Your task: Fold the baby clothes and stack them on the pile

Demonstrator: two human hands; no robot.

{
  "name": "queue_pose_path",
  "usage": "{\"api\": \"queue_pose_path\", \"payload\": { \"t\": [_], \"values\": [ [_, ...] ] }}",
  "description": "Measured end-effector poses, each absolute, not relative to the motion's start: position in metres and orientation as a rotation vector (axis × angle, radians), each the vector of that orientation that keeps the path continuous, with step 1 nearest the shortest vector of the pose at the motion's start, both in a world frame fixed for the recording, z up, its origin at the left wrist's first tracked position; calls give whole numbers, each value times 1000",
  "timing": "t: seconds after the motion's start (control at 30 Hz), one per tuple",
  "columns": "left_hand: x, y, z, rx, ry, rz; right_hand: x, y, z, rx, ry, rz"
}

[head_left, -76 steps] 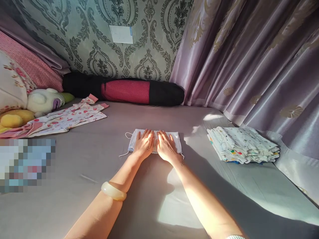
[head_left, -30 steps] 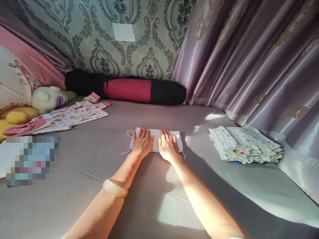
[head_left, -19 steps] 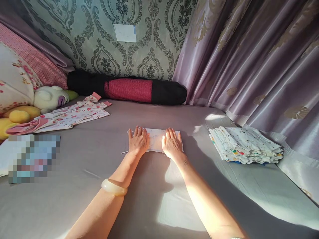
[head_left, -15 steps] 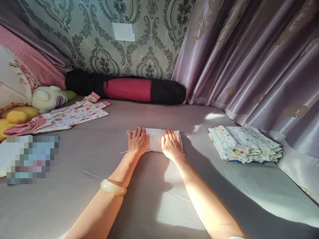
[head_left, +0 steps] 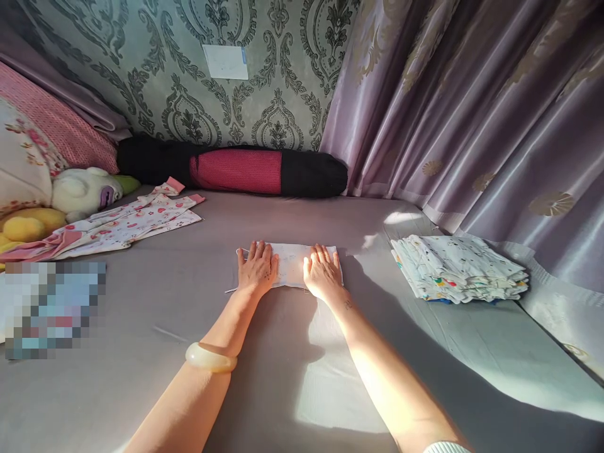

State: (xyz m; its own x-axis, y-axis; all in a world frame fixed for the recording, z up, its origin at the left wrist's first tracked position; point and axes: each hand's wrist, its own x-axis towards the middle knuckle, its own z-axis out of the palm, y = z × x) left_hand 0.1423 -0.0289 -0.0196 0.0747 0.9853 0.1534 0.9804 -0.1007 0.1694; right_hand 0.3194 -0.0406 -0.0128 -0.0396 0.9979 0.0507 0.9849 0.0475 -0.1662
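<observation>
White cloth [head_left: 289, 265]: is lying flat on the grey sheet [head_left: 264, 217], near the middle of the view, a partly sunlit strip of it showing between the two hands; a thin cord [head_left: 231, 290] is sticking out past its near left corner.
Left hand [head_left: 257, 270]: is resting palm down on the cloth's left part, fingers stretched out, gripping nothing.
Right hand [head_left: 324, 273]: is resting likewise on the right part, fingers pointing away from the person, released and flat.
Bangle [head_left: 211, 357]: is circling the left forearm, pale and smooth.
Fabric stack [head_left: 462, 267]: is sitting well to the right of the hands, near the foot of the purple curtain [head_left: 425, 126], folded in several layers.
Patterned garment [head_left: 127, 225]: is lying spread out on the left, beside a white plush toy [head_left: 80, 190].
Pixelated item [head_left: 56, 308]: is lying nearer the person on that side (I cannot tell what it is).
Bolster [head_left: 238, 171]: is running along the wall's foot, black with a magenta middle.
Wall [head_left: 283, 88]: is bearing a white card [head_left: 226, 61] over dark ornamental patterns.
</observation>
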Motion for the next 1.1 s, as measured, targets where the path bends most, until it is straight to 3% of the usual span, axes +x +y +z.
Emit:
{"api": "queue_pose_path", "payload": {
  "t": [0.27,0.53,1.1],
  "values": [
    [135,-29,-14,2266,2174,495,341,-33,-12,-2180,-2031,10],
    [131,-24,-28,2126,2122,386,346,-33,-22,-2208,-2006,80],
    [118,-51,-14,2047,2144,698,345,-34,-7,-2076,-2174,1]
  ]
}}
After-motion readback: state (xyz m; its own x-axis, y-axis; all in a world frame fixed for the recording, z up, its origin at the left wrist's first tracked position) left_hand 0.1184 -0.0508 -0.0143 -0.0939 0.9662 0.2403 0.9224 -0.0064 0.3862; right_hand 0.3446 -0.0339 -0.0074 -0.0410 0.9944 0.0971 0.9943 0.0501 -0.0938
